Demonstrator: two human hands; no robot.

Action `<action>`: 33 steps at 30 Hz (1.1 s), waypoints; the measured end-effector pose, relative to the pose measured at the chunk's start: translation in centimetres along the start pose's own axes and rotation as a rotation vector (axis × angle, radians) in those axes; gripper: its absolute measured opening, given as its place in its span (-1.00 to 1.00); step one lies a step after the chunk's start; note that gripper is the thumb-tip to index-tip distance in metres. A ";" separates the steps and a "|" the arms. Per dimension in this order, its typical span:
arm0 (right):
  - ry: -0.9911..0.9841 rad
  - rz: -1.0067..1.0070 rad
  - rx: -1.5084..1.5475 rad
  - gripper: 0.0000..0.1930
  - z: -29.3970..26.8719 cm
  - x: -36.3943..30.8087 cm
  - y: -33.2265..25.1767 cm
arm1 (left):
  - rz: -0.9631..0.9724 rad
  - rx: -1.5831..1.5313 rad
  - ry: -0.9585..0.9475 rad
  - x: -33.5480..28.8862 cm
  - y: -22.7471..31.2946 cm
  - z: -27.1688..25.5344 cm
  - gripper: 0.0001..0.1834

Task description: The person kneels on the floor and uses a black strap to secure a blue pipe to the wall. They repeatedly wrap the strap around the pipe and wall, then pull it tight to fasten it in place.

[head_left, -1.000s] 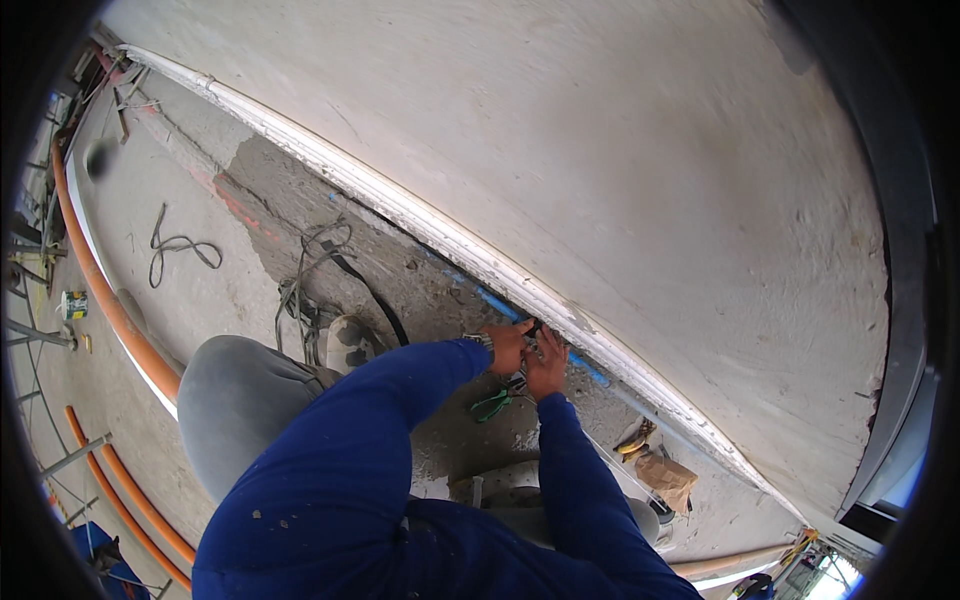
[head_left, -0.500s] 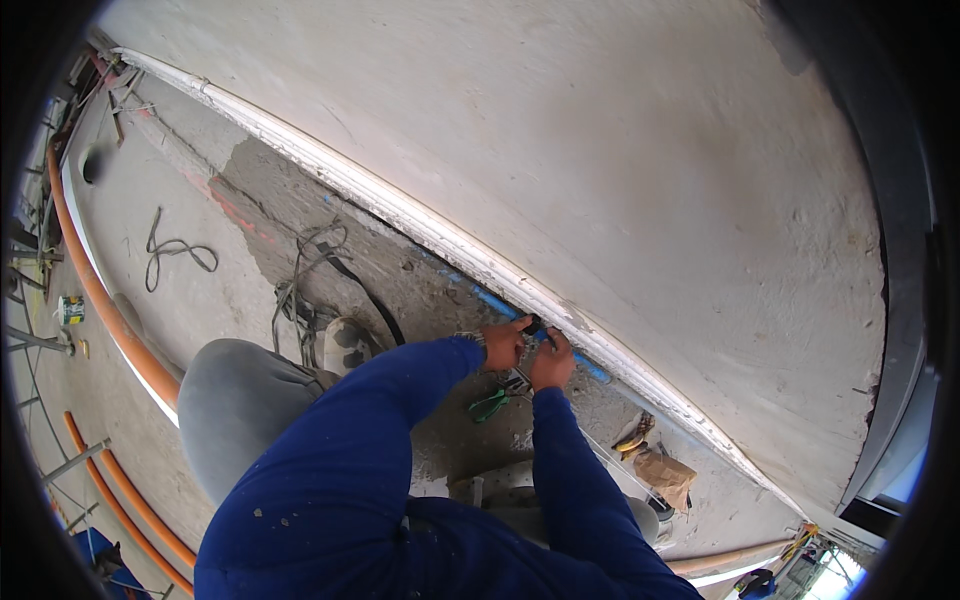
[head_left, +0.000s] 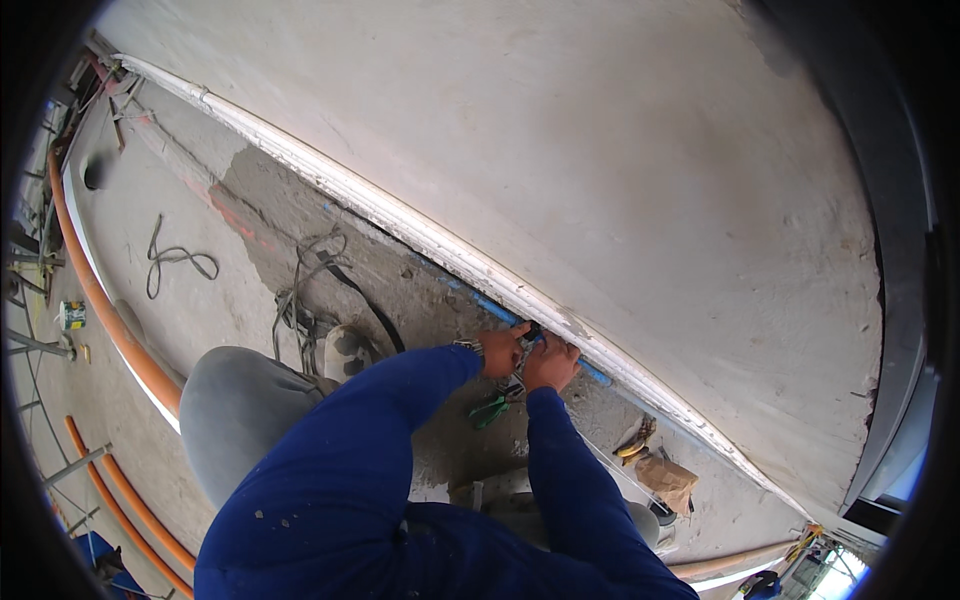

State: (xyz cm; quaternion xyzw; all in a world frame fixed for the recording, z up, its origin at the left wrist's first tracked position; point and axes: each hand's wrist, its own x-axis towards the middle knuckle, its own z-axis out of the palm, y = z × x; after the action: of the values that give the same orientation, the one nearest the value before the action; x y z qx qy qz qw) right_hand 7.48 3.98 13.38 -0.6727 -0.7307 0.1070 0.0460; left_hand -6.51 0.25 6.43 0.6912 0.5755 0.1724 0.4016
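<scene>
Along the foot of the wall runs a blue pipe (head_left: 493,307), partly sunk in the dirty floor. My left hand (head_left: 502,350) is closed at the pipe, thumb and fingers pinching a small black piece (head_left: 533,330). Just to its right, my right hand (head_left: 550,363) curls its fingers over the same spot. Between them the hands hide most of the black piece, so its kind does not show. A green-handled tool (head_left: 489,411) lies on the floor below my left hand.
A white ledge (head_left: 430,225) follows the wall just beyond the pipe. To the left lie a tangled dark strap (head_left: 300,310), a cord (head_left: 170,262) and an orange pipe (head_left: 105,300). A banana (head_left: 635,448) and a brown paper bag (head_left: 667,482) lie at the right.
My right hand has shifted slightly left and its fingers have folded down over the pipe beside my left hand. The black piece is now more covered.
</scene>
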 end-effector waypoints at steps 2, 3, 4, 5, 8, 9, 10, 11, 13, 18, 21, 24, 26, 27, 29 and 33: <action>-0.006 0.039 0.037 -0.68 -0.4 0.2 -1.5 | 0.000 0.006 0.011 -0.3 -1.1 0.1 -0.84; 0.044 0.018 0.062 -0.70 0.2 0.3 -1.0 | 0.008 -0.005 -0.014 -0.2 -0.8 -0.3 -0.84; 0.097 0.000 0.084 -0.72 1.1 0.3 -0.1 | 0.021 -0.017 -0.039 0.1 -0.7 -0.4 -0.83; 0.151 -0.019 0.106 -0.73 1.9 0.3 0.8 | 0.027 -0.023 -0.049 0.3 -0.4 -0.5 -0.83; 0.151 -0.020 0.147 -0.76 3.1 0.6 0.9 | 0.024 -0.021 -0.053 0.2 -0.5 -0.6 -0.81; 0.158 -0.011 0.156 -0.76 3.0 0.6 0.4 | 0.025 -0.013 -0.048 -0.1 -0.6 -0.6 -0.80; 0.165 -0.001 0.166 -0.77 2.9 0.4 0.1 | 0.026 -0.005 -0.044 -0.2 -0.6 -0.8 -0.79; 0.173 0.010 0.175 -0.77 2.7 0.3 -0.3 | 0.032 -0.006 -0.055 -0.3 -0.8 -1.0 -0.79; 0.220 -0.011 0.151 -0.78 3.0 0.4 0.0 | 0.057 -0.014 -0.079 0.0 -0.7 -1.3 -0.79; 0.146 -0.018 0.032 -0.78 2.3 0.7 -0.1 | 0.055 -0.020 -0.056 -0.3 -1.0 -1.4 -0.85; 0.148 -0.080 0.003 -0.79 2.1 1.0 0.5 | 0.060 -0.034 -0.052 -0.3 -0.7 -1.5 -0.89; 0.097 -0.128 -0.017 -0.78 1.6 1.1 0.8 | 0.048 -0.037 -0.053 -0.4 -0.3 -2.4 -0.92; 0.064 -0.119 -0.067 -0.77 1.3 1.2 0.8 | 0.051 -0.033 -0.066 -0.3 -0.1 -2.5 -0.93; 0.074 -0.135 -0.075 -0.76 1.5 1.3 0.9 | 0.052 -0.027 -0.081 -0.3 -0.2 -2.5 -0.94; 0.095 -0.165 -0.093 -0.76 1.9 1.5 1.3 | 0.070 -0.025 -0.076 -0.2 -0.4 -2.3 -0.95; 0.072 -0.085 -0.076 -0.77 1.8 1.2 0.5 | 0.072 -0.010 -0.137 -0.5 0.0 -3.4 -0.88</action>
State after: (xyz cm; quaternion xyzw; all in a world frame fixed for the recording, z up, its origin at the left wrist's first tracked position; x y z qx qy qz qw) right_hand 7.49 5.07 11.38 -0.6459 -0.7599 0.0530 0.0512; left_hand -9.06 1.02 8.61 0.7196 0.5207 0.1417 0.4370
